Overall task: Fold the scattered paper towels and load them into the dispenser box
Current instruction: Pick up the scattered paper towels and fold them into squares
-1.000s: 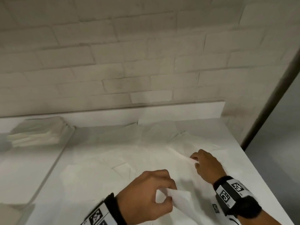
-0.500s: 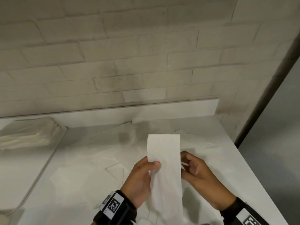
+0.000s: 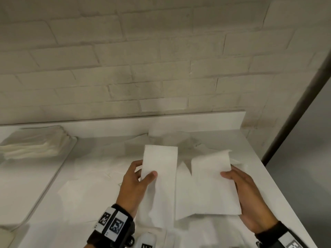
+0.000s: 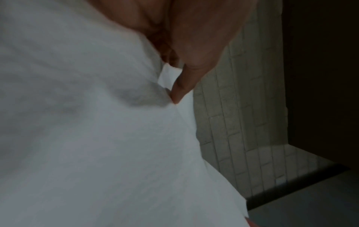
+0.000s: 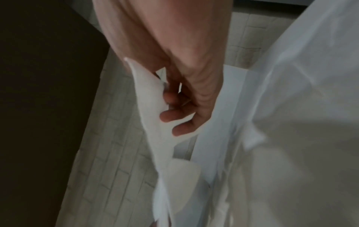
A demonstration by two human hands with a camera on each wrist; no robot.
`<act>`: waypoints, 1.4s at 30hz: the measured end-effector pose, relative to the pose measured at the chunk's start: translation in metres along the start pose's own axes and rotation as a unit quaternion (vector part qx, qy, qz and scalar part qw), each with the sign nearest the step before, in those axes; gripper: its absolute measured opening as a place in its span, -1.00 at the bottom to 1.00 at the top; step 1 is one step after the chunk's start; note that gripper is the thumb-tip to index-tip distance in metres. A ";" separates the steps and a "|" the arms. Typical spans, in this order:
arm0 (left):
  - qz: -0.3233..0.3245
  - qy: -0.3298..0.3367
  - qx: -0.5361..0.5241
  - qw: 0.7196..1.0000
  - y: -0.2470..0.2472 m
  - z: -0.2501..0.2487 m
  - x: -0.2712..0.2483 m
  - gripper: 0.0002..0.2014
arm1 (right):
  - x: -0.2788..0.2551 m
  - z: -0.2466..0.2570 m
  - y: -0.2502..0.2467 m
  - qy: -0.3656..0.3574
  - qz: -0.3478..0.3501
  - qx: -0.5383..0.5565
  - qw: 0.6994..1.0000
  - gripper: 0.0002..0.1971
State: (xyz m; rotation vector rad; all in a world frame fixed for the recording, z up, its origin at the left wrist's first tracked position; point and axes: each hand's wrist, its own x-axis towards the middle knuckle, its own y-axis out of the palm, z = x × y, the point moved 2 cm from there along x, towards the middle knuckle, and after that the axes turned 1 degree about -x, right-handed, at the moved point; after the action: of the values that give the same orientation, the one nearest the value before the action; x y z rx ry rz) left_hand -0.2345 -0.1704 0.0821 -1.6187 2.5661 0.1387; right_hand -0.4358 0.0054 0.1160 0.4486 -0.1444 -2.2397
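I hold one white paper towel (image 3: 206, 185) spread out above the table (image 3: 254, 142). My left hand (image 3: 145, 169) pinches its left panel, thumb on the front and fingers behind. On the right panel's outer edge my right hand (image 3: 231, 173) grips the same way. The middle of the sheet sags between the two panels. In the left wrist view the towel (image 4: 97, 138) fills the picture under my thumb. The right wrist view shows my fingers (image 5: 174, 116) curled behind the towel's edge (image 5: 151, 126). Several loose towels (image 3: 89, 190) lie flat on the table below.
A stack of folded towels (image 3: 34, 145) sits at the far left on a white panel (image 3: 26, 185). A brick wall (image 3: 161, 68) stands right behind the table. The table's right edge (image 3: 286, 199) drops to grey floor, with a dark pole (image 3: 295, 104) beyond.
I lifted a towel off the table with both hands, held it as a narrow folded strip, and have now pulled my hands apart so it opens wide.
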 end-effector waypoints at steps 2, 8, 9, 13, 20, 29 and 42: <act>-0.024 -0.005 -0.007 1.000 -0.001 0.003 -0.002 -0.55 | 0.000 0.004 0.004 -0.075 -0.039 -0.057 0.995 -0.72; -0.002 -0.086 -0.136 0.987 0.022 0.011 -0.014 -0.62 | -0.013 -0.005 0.049 -0.253 0.043 -0.362 0.896 -0.47; 0.027 -0.090 -0.143 0.985 0.029 0.010 -0.019 -0.71 | -0.014 -0.011 0.060 -0.245 0.081 -0.416 0.872 -0.44; 0.081 -0.105 -0.186 0.973 0.040 0.003 -0.038 -0.69 | -0.022 -0.035 0.089 -0.168 0.196 -0.472 0.843 -0.36; 0.044 -0.048 -0.147 0.987 0.004 0.003 -0.051 -0.80 | -0.026 -0.023 0.078 -0.172 0.019 -0.227 0.959 -0.61; 0.096 -0.031 0.007 0.995 -0.065 -0.002 -0.083 -0.70 | -0.052 -0.069 0.151 0.035 0.198 -0.263 0.944 -0.33; 0.038 0.070 0.118 0.990 -0.210 -0.009 -0.105 -0.60 | -0.096 -0.111 0.281 -0.111 0.189 -0.241 0.945 -0.73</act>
State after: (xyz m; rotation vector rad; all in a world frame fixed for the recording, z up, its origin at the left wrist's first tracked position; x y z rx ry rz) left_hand -0.0006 -0.1678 0.1006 -1.4946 2.6266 -0.2741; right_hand -0.1369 -0.0996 0.1087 -0.0943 0.1880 -1.8518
